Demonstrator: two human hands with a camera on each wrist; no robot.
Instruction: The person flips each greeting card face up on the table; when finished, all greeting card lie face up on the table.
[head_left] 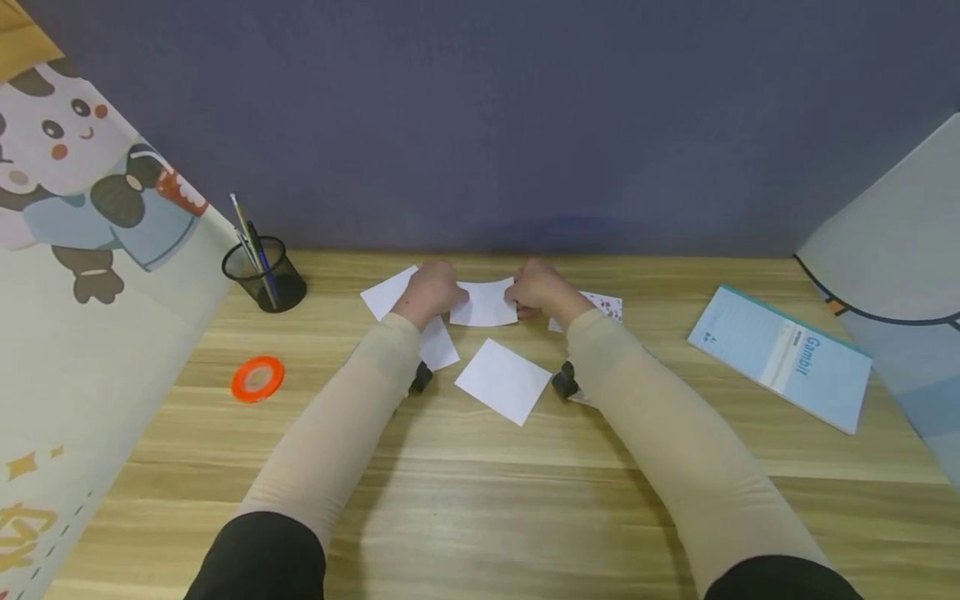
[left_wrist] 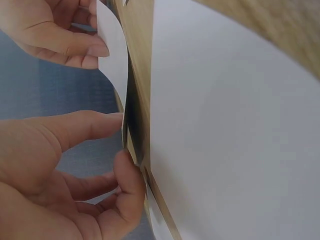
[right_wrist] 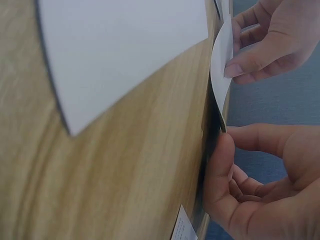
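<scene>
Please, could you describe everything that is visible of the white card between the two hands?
The held card looks like thin paper, four-sided, its visible face plain white. It is bowed: the left hand pinches one end, the right hand the opposite end. It is near the far edge of the wooden table.

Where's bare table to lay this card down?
Bare tabletop: between left sleeve and right sleeve, below the central white card in head view. Also between right sleeve and Gambit notebook. Crowded around left hand and right hand, amid other cards.
</scene>
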